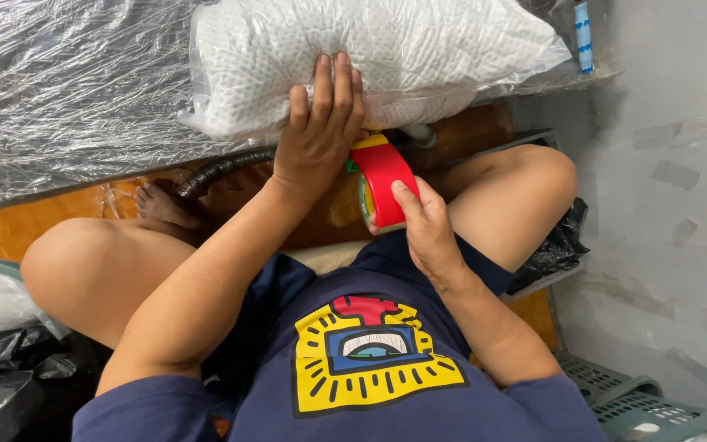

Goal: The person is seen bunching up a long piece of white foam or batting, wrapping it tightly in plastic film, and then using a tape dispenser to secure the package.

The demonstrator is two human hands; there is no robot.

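One head-worn camera looks steeply down, close over the seated person's lap.

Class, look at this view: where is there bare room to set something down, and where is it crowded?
Free: the grey floor right of the knee, and the orange floor below the plastic sheet. Crowded: the middle, where the left hand presses the wrapped pillow and the right hand holds the tape dispenser.

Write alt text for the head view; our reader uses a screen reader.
A seated person's left hand presses a plastic-wrapped white pillow while the right hand holds a red tape dispenser against its edge. Clear plastic sheeting lies at left.
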